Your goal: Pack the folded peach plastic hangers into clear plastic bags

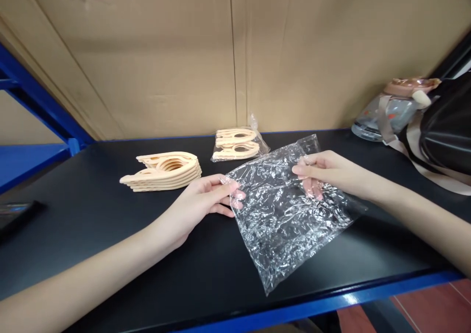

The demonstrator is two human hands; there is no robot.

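Observation:
A crinkled clear plastic bag (pixel 279 220) is held up over the black tabletop between my two hands. My left hand (pixel 217 195) pinches its upper left edge between thumb and fingers. On the bag's upper right part, my right hand (pixel 318 173) grips the film, with some fingers showing through the plastic. Left of my left hand lies a neat stack of cream folding hangers (pixel 165 173). Behind the bag, near the wall, more cream hangers (pixel 237 144) lie inside a clear bag.
At the back right stands a clear drink bottle (pixel 393 107) with a strap, beside a black bag (pixel 449 127). A dark flat object (pixel 16 215) lies at the left. Cardboard (pixel 165 58) backs the table, and a blue edge (pixel 294 313) runs along its front.

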